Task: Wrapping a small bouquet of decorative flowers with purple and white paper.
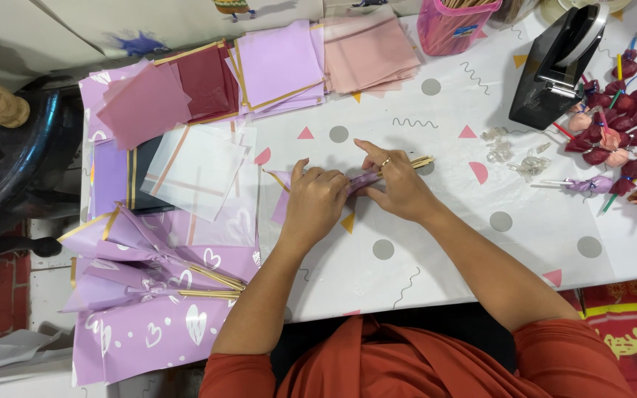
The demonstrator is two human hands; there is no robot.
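Note:
My left hand (314, 200) and my right hand (396, 183) meet at the middle of the white patterned table (436, 243). Together they pinch a folded lilac paper wrap (363, 180) around thin wooden sticks (423, 161), whose ends poke out to the right past my right fingers. A corner of the lilac paper (280, 210) shows left of my left hand. My right hand wears a ring.
Stacks of square papers lie at the back: lilac (278, 63), pink (371, 50), dark red (204, 79). Finished lilac paper cones (149, 258) lie at the left. A black tape dispenser (558, 70), a pink stick holder (451, 26) and red wrapped buds (628, 110) stand at the right.

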